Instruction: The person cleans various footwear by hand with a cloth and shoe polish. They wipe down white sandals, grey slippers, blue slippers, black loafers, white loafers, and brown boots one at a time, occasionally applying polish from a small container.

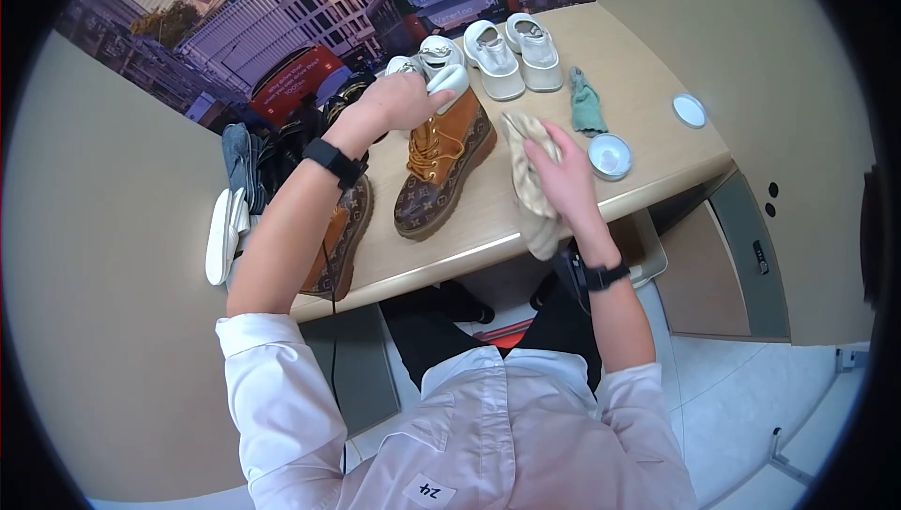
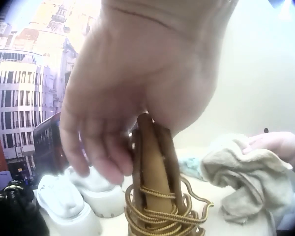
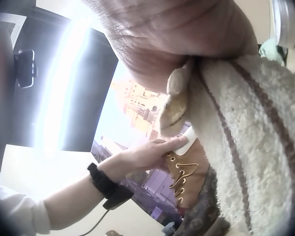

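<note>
A tan and brown patterned boot stands on the table, toe toward the person. The left hand grips the boot's top, thumb on the pale collar; in the left wrist view the hand is above the boot's tongue and laces. To the right of the boot, the right hand holds a crumpled beige cloth, which hangs over the table's front edge. The cloth fills the right side of the right wrist view, pinched under the hand.
The matching boot lies at the left, near dark shoes and a white shoe. White shoes line the back. A green cloth, an open round tin and a lid lie at the right.
</note>
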`<state>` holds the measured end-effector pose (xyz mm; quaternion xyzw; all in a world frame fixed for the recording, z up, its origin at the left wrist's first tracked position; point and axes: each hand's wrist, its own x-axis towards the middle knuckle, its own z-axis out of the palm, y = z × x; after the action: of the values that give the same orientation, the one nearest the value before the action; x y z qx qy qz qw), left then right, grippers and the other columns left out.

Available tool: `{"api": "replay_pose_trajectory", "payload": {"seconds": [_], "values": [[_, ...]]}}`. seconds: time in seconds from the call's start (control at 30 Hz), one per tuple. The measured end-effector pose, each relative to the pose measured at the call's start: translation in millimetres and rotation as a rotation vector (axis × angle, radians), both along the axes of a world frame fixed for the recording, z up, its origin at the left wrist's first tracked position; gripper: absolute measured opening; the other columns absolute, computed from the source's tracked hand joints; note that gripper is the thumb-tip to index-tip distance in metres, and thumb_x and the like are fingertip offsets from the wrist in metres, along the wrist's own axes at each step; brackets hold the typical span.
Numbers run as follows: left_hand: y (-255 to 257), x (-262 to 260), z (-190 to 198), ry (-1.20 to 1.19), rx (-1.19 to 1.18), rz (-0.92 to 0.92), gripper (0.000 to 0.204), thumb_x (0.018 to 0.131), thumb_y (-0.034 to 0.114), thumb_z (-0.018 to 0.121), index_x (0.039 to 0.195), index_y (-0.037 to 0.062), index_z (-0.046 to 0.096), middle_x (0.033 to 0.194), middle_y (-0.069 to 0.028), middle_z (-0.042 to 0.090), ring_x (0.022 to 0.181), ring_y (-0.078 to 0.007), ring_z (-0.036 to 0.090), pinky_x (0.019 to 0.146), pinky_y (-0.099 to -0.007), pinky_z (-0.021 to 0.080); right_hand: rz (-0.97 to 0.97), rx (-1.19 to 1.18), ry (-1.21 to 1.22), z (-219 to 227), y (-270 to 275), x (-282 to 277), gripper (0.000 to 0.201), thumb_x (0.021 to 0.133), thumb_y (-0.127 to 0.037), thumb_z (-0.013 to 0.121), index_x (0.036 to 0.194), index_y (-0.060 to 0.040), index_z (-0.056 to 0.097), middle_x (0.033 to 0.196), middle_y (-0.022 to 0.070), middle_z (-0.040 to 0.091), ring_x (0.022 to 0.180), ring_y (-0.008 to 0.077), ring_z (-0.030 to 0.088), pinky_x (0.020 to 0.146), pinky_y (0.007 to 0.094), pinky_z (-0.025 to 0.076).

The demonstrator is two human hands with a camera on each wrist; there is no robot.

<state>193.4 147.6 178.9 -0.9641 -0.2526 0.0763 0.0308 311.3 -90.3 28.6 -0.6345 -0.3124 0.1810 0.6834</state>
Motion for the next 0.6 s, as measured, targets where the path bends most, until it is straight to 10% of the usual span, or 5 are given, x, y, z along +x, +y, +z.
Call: {"api": "replay_pose_trajectory", "payload": {"seconds": [0.33, 0.6], "values": [[-7.0, 15.3, 6.7, 0.136, -0.251, 0.009, 0.073, 0.117, 0.051, 0.040, 0.107, -0.0143, 0.070, 0.089, -0.0257, 0.078, 0.076, -0.0346, 0.081, 0.084, -0.0499, 0.062, -0.173, -0.192, -0.349, -32.4, 107.5, -14.9, 0.037, 0.102, -0.019, 0.066, 0.131, 0.0025, 0.073, 0.117, 0.0334, 0.071, 0.110, 0.0493, 0.070, 0.097, 0.0542, 0.057], [4.7, 18.8, -7.7, 0.091, -0.296, 0.095, 0.071, 0.117, 0.049, 0.040, 0.099, -0.0128, 0.070, 0.078, -0.0222, 0.077, 0.074, -0.0319, 0.081, 0.086, -0.0467, 0.062, 0.072, -0.188, -0.492, -37.6, 34.8, -136.1, 0.039, 0.097, -0.009, 0.066, 0.131, 0.0083, 0.070, 0.101, 0.0328, 0.068, 0.094, 0.0513, 0.070, 0.087, 0.0534, 0.059]]}}
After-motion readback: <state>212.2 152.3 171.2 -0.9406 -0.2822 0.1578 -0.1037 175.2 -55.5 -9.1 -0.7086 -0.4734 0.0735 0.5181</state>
